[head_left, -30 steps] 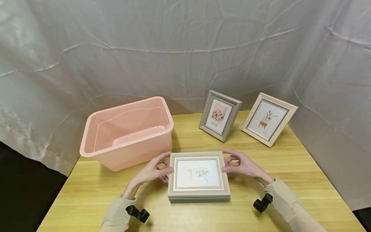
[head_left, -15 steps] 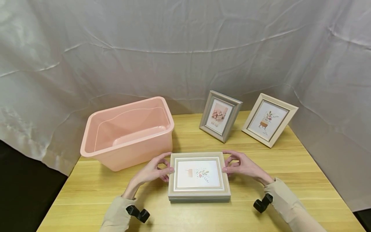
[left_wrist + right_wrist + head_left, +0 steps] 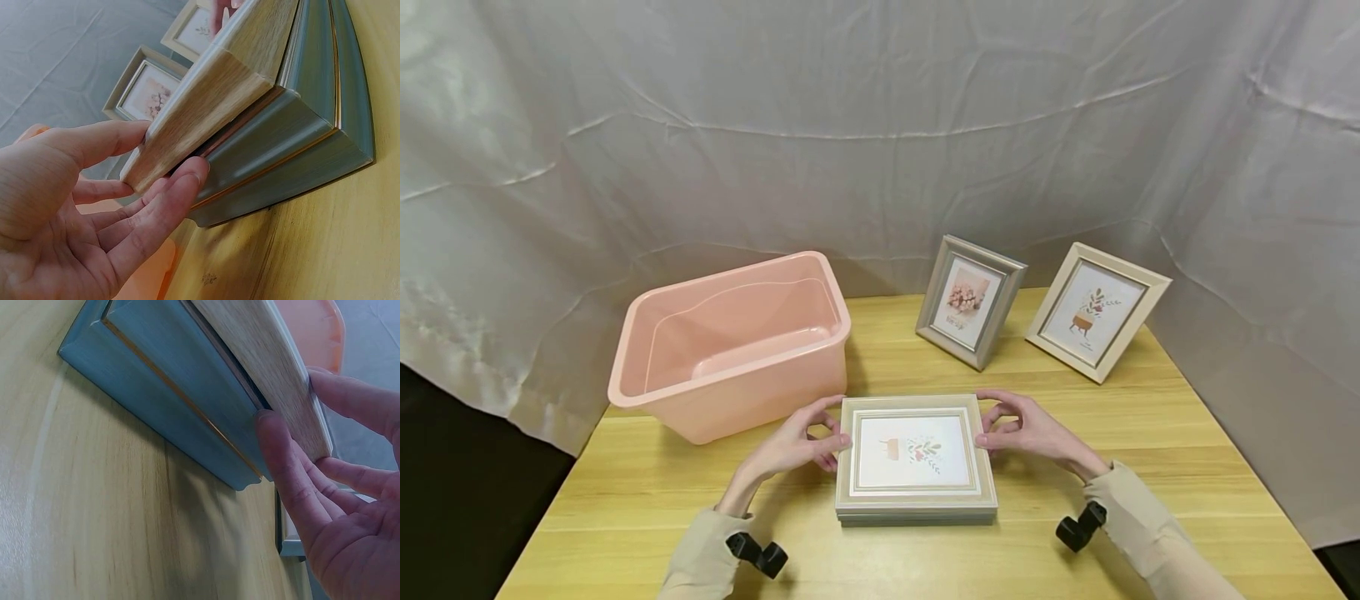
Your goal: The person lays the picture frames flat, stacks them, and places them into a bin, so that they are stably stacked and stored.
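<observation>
A beige wood-grain picture frame [image 3: 914, 450] lies face up on top of a stack on the wooden table, its plant print turned sideways. Beneath it are two blue-grey picture frames [image 3: 269, 156], their edges showing in both wrist views. My left hand [image 3: 797, 440] pinches the left end of the beige frame, thumb on its top edge and fingers at its underside. At the opposite end my right hand [image 3: 1028, 429] grips it the same way, with one fingertip [image 3: 270, 422] at the seam between the beige frame and the blue-grey one below.
Behind my left hand stands a pink plastic bin [image 3: 760, 379], open at the top. A silver-brown picture frame [image 3: 967, 302] and a cream picture frame [image 3: 1093, 312] stand upright at the back right. Grey cloth [image 3: 880, 100] hangs behind the table [image 3: 1075, 525].
</observation>
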{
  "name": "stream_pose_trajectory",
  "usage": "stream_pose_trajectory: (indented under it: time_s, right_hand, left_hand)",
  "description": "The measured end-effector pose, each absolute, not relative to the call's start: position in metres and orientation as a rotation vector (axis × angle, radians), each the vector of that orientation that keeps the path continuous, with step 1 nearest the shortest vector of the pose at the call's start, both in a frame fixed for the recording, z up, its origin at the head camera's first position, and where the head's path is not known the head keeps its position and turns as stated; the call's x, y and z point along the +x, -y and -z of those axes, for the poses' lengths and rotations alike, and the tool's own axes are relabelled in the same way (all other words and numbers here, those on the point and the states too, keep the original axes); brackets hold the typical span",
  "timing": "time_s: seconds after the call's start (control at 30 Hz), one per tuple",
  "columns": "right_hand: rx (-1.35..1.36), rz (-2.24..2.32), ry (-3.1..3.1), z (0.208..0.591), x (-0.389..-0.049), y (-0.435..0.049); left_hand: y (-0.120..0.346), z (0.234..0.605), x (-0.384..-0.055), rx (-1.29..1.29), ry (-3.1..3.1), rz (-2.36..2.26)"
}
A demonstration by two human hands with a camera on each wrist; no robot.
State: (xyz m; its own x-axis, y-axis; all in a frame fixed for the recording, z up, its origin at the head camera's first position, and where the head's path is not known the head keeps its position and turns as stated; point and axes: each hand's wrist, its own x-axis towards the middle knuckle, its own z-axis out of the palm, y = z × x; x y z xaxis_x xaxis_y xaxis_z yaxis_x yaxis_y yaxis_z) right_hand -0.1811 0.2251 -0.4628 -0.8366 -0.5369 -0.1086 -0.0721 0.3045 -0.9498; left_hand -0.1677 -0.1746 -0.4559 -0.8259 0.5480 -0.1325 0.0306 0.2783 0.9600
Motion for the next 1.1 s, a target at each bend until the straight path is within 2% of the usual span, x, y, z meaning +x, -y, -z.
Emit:
stream_pose_trajectory:
  time_s: [1.1]
  right_hand:
    - [-0.533, 1.547, -2.151, 0.4639, -0.1816, -0.2265]
  left_hand:
    - [0.1738, 0.4589, -0.1697, 0.492, -2.100, -1.583]
